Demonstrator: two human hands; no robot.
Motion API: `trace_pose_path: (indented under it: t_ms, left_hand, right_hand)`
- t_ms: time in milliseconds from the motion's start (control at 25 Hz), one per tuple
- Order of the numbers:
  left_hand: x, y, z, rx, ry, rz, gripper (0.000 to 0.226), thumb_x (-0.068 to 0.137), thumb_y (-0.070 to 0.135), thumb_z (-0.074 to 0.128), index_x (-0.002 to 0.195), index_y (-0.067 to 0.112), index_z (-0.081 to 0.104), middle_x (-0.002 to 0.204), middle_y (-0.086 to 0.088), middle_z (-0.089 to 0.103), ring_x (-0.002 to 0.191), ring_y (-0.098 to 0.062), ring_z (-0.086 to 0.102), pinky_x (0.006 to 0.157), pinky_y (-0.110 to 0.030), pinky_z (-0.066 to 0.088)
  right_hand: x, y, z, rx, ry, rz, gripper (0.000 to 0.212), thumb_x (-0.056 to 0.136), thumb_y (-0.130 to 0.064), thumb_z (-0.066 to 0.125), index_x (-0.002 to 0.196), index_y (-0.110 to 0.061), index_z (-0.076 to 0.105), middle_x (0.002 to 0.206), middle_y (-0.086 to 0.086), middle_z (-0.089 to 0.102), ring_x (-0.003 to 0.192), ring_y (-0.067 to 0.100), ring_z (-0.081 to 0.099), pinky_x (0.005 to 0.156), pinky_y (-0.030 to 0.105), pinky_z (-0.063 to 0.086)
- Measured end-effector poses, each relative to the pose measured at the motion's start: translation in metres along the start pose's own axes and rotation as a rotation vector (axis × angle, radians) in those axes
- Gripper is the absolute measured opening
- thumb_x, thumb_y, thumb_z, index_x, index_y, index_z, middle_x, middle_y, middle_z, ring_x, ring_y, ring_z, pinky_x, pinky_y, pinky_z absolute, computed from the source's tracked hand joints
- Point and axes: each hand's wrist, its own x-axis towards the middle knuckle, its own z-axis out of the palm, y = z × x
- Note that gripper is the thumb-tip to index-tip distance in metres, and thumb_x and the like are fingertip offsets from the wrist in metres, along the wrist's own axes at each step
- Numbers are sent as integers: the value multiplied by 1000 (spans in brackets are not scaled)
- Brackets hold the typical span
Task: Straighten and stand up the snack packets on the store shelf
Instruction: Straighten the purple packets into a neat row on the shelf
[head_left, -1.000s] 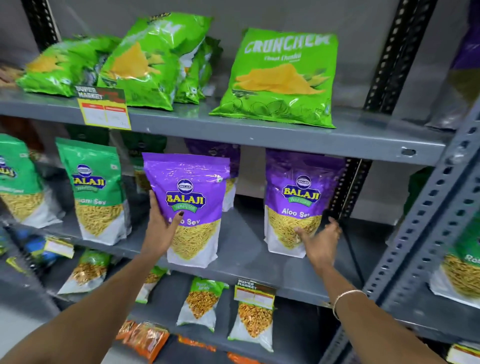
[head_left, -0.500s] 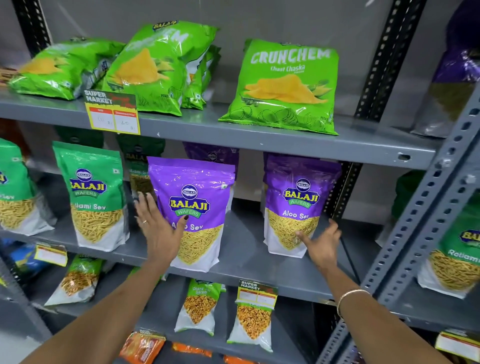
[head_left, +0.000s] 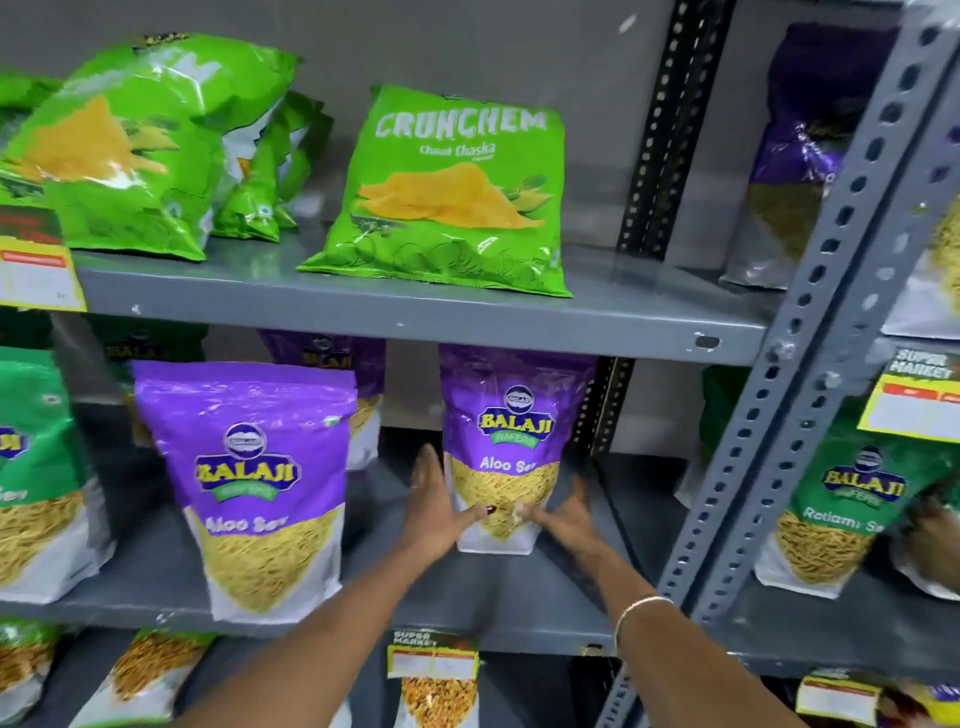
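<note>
Two purple Aloo Sev packets stand on the grey middle shelf (head_left: 467, 608). The right purple packet (head_left: 511, 421) stands upright near the back, and both my hands clasp its lower part. My left hand (head_left: 434, 506) presses its left side with the thumb across the front. My right hand (head_left: 563, 514) holds its right side, thumb also on the front. The left purple packet (head_left: 254, 478) stands free nearer the shelf's front edge. A third purple packet (head_left: 332, 364) stands behind it, mostly hidden.
Green Crunchem bags (head_left: 452, 192) lean on the upper shelf, several more slumped at the left (head_left: 130, 150). Green Balaji packets stand far left (head_left: 31, 467) and in the right bay (head_left: 852, 504). A perforated grey upright (head_left: 789, 389) divides the bays. Price tags (head_left: 434, 657) hang on shelf edges.
My left hand let go of the left purple packet and moved right to the right purple packet. My right hand closed onto that packet's other side. The view shifted right and closer.
</note>
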Motion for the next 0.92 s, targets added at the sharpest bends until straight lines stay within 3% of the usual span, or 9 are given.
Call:
trace_pose_path:
  t_ms: [80, 160, 240, 320, 400, 480, 640, 760, 920]
  left_hand:
    - [21, -6, 7, -214, -51, -153, 110, 66, 25, 79, 148, -1, 11, 155, -10, 23, 140, -19, 28, 112, -28, 26]
    - [35, -14, 12, -411, -103, -220, 84, 63, 13, 80, 135, 4, 38, 137, -10, 50, 113, -17, 50, 87, -23, 46]
    - [37, -19, 17, -500, -103, -238, 58, 68, 2, 77, 116, 8, 46, 118, -13, 60, 102, -19, 55, 71, -18, 48]
    - [32, -21, 18, -497, -81, -248, 48, 72, -3, 74, 109, 9, 46, 110, -13, 60, 101, -21, 56, 75, -25, 50]
    - [22, -19, 14, -470, -80, -266, 50, 67, 6, 79, 107, 8, 49, 112, -15, 63, 99, -23, 59, 88, -35, 50]
    - [13, -21, 9, -424, -116, -280, 70, 49, 30, 86, 106, 6, 53, 115, -15, 67, 103, -27, 64, 96, -43, 50]
    - [14, -66, 26, -308, -185, -251, 100, 28, 63, 86, 110, 12, 61, 112, -9, 72, 103, -25, 69, 93, -50, 53]
    - [10, -76, 27, -267, -190, -249, 100, 24, 67, 83, 108, 16, 61, 111, -5, 73, 101, -24, 69, 92, -48, 54]
    - [-17, -47, 11, -278, -180, -248, 96, 30, 61, 86, 110, 15, 58, 113, -5, 71, 103, -24, 67, 93, -47, 53]
  right_hand:
    - [9, 6, -1, 172, -126, 37, 112, 40, -14, 89, 133, -7, 27, 132, 15, 50, 111, 32, 59, 91, 44, 54]
    - [16, 12, -2, 256, -228, 9, 87, 50, 4, 80, 125, -2, 37, 126, 23, 57, 103, 35, 63, 80, 37, 59]
    - [22, 18, -3, 291, -223, -3, 80, 50, 6, 79, 121, 3, 42, 125, 27, 57, 105, 38, 62, 79, 38, 59]
    - [18, 19, -6, 266, -194, 11, 77, 47, 1, 83, 115, 3, 46, 119, 25, 61, 103, 36, 62, 81, 41, 58]
    - [7, 21, -10, 187, -154, 8, 62, 55, 3, 82, 106, -2, 48, 106, 15, 65, 98, 32, 63, 76, 31, 59]
    - [-10, 19, -13, 157, -158, -15, 52, 64, 13, 73, 105, -5, 47, 101, 12, 63, 90, 25, 61, 62, 15, 57]
    - [-41, 21, -17, 76, -131, -42, 51, 66, 13, 72, 105, -6, 45, 92, 3, 60, 83, 16, 59, 59, 7, 53]
    - [-59, 21, -22, 23, -116, -45, 48, 66, 6, 76, 101, -11, 47, 96, 1, 60, 93, 18, 58, 61, 7, 53]
    - [-71, 19, -24, 7, -153, -55, 40, 69, 7, 73, 90, -18, 51, 90, -4, 61, 85, 12, 59, 61, 8, 53]
